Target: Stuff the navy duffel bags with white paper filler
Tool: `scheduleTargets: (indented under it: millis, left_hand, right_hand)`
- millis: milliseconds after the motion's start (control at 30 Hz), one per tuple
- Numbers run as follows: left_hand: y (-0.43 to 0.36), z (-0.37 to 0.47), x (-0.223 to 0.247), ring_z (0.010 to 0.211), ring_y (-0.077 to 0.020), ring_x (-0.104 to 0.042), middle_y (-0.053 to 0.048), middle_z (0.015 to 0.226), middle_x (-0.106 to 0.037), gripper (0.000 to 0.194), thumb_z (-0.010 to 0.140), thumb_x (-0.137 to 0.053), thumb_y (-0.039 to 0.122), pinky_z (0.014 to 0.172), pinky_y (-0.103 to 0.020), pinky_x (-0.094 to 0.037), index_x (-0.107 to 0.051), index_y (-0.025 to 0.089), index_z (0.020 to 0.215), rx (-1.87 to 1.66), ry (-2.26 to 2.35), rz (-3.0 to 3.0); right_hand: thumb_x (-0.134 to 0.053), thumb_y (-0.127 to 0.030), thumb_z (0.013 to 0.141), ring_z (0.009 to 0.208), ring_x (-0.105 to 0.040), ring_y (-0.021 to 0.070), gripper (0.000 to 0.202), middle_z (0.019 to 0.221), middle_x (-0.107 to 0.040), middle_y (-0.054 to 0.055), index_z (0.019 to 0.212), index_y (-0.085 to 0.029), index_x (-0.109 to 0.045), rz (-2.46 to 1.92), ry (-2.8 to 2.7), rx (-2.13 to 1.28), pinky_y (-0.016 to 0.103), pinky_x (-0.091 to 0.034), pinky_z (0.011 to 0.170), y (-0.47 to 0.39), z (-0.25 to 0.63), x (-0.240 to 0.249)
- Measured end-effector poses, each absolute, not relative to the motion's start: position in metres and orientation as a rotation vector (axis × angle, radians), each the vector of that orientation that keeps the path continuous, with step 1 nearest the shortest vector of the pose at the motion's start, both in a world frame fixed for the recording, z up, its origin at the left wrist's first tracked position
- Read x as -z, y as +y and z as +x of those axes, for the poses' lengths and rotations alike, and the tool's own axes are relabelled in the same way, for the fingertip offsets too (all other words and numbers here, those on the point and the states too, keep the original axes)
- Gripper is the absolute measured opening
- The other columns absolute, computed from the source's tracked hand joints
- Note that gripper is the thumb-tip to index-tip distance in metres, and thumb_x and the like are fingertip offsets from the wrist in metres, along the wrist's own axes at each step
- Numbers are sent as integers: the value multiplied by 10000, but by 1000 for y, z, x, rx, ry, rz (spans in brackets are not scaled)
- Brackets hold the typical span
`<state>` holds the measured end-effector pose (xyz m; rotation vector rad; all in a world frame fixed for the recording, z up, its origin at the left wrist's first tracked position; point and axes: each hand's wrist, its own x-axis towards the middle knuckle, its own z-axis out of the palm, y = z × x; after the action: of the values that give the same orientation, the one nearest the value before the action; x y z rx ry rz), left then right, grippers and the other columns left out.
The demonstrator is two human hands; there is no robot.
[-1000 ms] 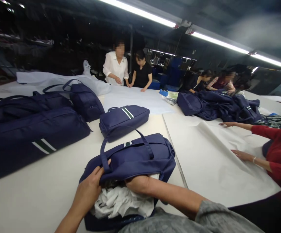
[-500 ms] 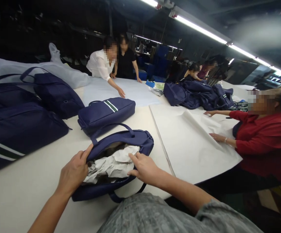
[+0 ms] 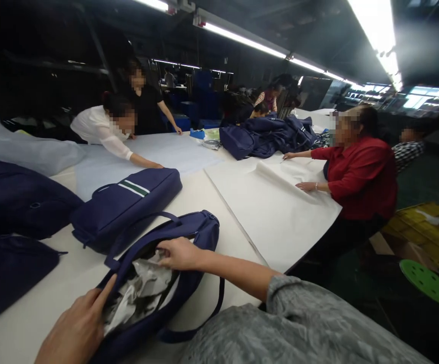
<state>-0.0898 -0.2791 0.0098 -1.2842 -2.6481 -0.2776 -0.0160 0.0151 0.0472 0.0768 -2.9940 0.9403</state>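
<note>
An unzipped navy bag lies in front of me on the white table, its handles hanging to both sides. Crumpled pale paper fills its opening. My left hand grips the bag's near left edge, the index finger stretched along the rim. Inside the opening, near its far right end, my right hand pinches the crumpled paper. Just beyond sits a closed navy bag with a white and green stripe.
More navy bags stand at the left. Large white sheets lie at the right, under the hands of a person in red. Two people lean over the far side. A pile of navy bags lies at the back.
The view has turned right. My right hand has moved from the paper's right edge farther into the opening, and the paper is bunched differently. A person in white now reaches to the striped bag.
</note>
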Motion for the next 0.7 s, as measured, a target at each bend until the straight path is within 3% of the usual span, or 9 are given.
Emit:
scheduleTargets:
  millis: [100, 167, 233, 300, 400, 500, 600, 700]
  left_hand:
    - [-266, -77, -20, 950, -295, -610, -168, 1124, -609, 419, 849, -412, 220, 837, -416, -483, -588, 130, 1218, 399, -2378, -1255]
    - [-235, -51, -39, 944, -287, -606, -129, 1075, -619, 287, 881, -475, 286, 911, -439, -462, -616, 184, 1109, 550, -2295, -1094]
    - [-191, -26, -59, 899, -224, -616, -83, 1022, -630, 188, 921, -486, 307, 892, -354, -481, -593, 211, 1043, 736, -2434, -1085]
    - [-145, -12, -71, 931, -243, -610, -108, 995, -627, 202, 930, -469, 339, 894, -357, -485, -574, 180, 998, 788, -2577, -1147]
    - [-95, -18, -72, 1061, -341, -569, -214, 1079, -612, 369, 929, -447, 346, 946, -451, -456, -578, 59, 1121, 522, -2763, -1118]
    - [-66, -39, -65, 1061, -389, -594, -260, 1045, -639, 448, 938, -446, 398, 934, -490, -454, -613, 17, 1104, 395, -3046, -1065]
    - [-42, -52, -55, 1187, -439, -549, -288, 1163, -629, 454, 868, -583, 413, 1024, -544, -391, -635, 32, 1110, 976, -3183, -808]
    - [-21, -54, -46, 1254, -447, -509, -301, 1208, -621, 472, 801, -674, 384, 1073, -550, -367, -640, 12, 1089, 1527, -3133, -386]
  right_hand:
    - [-649, -385, 886, 1007, -627, 181, 228, 1032, -661, 30, 1029, -210, -619, -261, -2817, -759, 287, -481, 876, 42, 10, -63]
    - [-674, -490, 844, 1020, -620, 244, 366, 1075, -644, 88, 1021, -178, -605, -505, -2866, -563, 355, -498, 845, 56, 18, -65]
    - [-682, -535, 813, 979, -636, 282, 482, 1074, -653, 128, 1083, -147, -586, -577, -3000, -524, 392, -509, 799, 65, 15, -63]
    - [-660, -488, 835, 942, -649, 274, 437, 1028, -676, 117, 1103, -150, -592, -523, -3084, -634, 388, -506, 799, 74, 8, -60]
    - [-582, -294, 885, 987, -632, 223, 166, 1032, -669, 68, 1002, -195, -644, -380, -3041, -798, 345, -481, 864, 98, 2, -54]
    - [-586, -190, 873, 1132, -554, 216, 206, 1172, -609, 68, 1073, -194, -636, -346, -2938, -836, 351, -444, 959, 130, 4, -43]
    - [-724, -220, 804, 1175, -492, 222, 436, 1244, -557, 87, 1208, -175, -565, -346, -2875, -947, 377, -424, 1011, 150, 6, -21]
    - [-786, -184, 735, 1094, -490, 199, 449, 1168, -556, 67, 1130, -174, -572, -332, -2733, -1069, 354, -462, 959, 151, 6, 5]
